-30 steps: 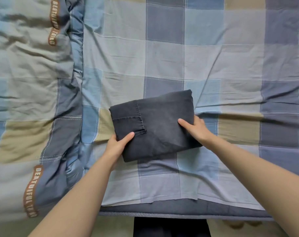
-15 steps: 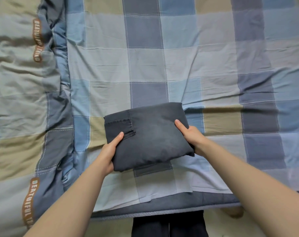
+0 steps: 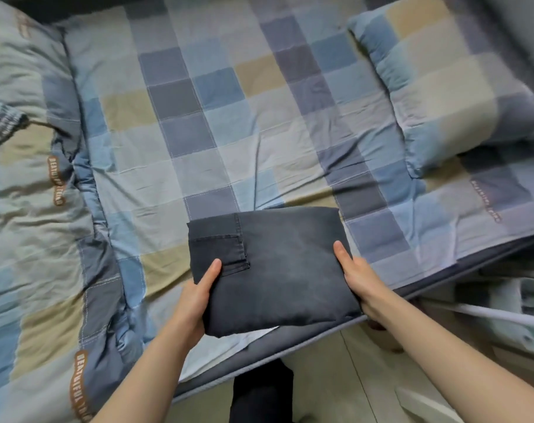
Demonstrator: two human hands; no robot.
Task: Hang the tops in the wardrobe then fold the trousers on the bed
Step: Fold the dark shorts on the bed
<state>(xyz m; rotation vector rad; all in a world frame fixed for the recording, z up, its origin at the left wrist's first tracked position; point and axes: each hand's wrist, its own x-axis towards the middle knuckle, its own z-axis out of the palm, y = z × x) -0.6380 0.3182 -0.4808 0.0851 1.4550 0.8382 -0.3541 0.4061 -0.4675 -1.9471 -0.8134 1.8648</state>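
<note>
I hold the folded dark grey trousers between both hands above the near edge of the bed. My left hand grips their left side, thumb lying on top beside the back pocket, fingers hidden underneath. My right hand grips the right side the same way. A checked pillow lies at the far right, a rumpled duvet along the left.

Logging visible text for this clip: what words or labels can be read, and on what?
"BEAUTIFUL THING", brown patch on the quilt, partly creased.
"BEAUTIFUL THIN", second brown patch on the quilt, cut off by the frame edge.
Faint print on the bed sheet: too blurred to read.
Folded trousers: no text.
</note>
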